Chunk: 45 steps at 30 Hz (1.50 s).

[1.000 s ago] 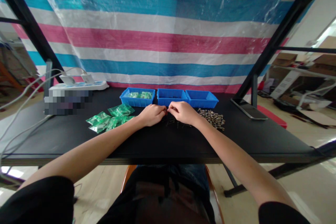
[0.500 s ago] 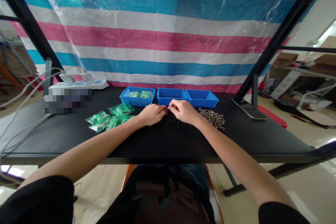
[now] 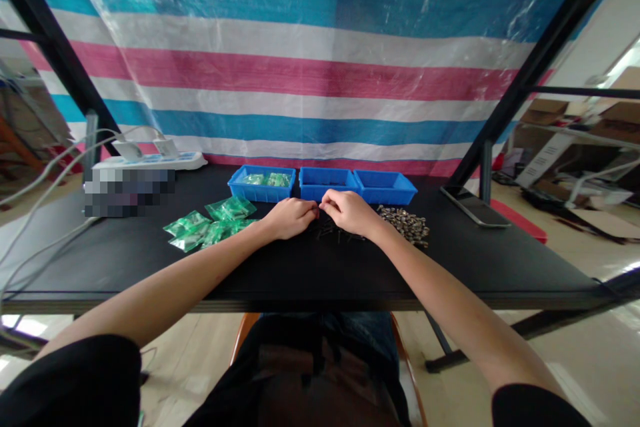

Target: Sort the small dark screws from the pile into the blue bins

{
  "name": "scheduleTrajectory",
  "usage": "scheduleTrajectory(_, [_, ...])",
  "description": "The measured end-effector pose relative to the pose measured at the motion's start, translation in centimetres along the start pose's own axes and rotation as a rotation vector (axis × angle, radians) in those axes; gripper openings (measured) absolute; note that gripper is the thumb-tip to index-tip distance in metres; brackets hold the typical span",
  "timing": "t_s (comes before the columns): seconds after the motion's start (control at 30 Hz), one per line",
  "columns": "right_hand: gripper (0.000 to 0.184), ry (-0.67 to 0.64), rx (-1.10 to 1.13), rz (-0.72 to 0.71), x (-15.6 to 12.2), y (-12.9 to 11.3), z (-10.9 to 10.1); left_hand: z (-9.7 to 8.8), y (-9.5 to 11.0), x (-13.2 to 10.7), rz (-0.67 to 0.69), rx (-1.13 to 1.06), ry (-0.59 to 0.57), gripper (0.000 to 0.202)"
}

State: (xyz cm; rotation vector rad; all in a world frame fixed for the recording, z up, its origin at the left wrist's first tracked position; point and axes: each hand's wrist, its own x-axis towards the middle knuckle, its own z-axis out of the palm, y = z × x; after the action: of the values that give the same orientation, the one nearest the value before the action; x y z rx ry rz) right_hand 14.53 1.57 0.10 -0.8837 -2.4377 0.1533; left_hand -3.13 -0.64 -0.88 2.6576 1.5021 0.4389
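Observation:
Both hands meet fingertip to fingertip over the black table, just in front of the middle blue tray [image 3: 327,192]. My left hand [image 3: 291,218] is closed, its fingers pinched on something too small to make out. Closed in a pinch as well, my right hand [image 3: 349,211] hides whatever its fingertips hold. Beneath and beside it lie dark thin screws [image 3: 339,236]. A heap of small shiny metal pieces [image 3: 407,227] is spread right of my right wrist. Green-printed plastic bags [image 3: 213,223] lie in a loose pile left of my left hand.
A blue tray [image 3: 262,193] with green bags inside stands at the back left, and another blue tray [image 3: 387,195] at the back right. A phone [image 3: 474,207] lies at the right. A white power strip [image 3: 150,161] with cables sits at the left, beside a blurred-out patch.

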Motion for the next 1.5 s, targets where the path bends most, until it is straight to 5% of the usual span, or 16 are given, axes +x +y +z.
scheduleTrajectory(1.5, [0.006,-0.055,-0.031,0.029,-0.09,0.09,0.09,0.02,0.14,0.04,0.008,0.048,0.000,0.031])
